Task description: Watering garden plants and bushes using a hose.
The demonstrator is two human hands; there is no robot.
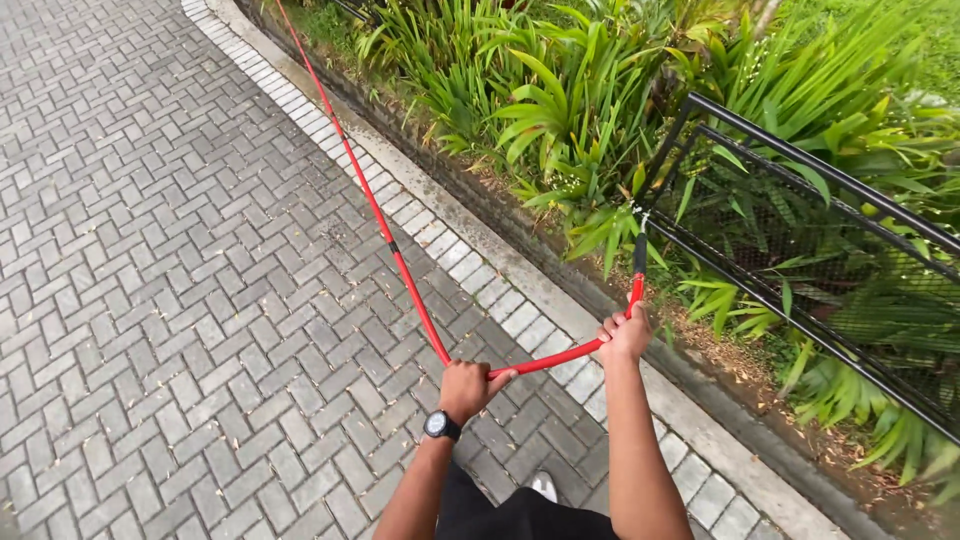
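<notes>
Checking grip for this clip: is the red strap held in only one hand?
No, both the left hand and the right hand grip the red strap.

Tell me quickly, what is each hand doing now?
Left hand: closed around the red hose.
Right hand: closed around the same hose, near its black tip.

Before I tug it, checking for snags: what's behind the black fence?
Behind the fence, green plants show through the mesh; the ground beneath them is hidden. Both hands, left hand and right hand, grip the red rope.
</notes>
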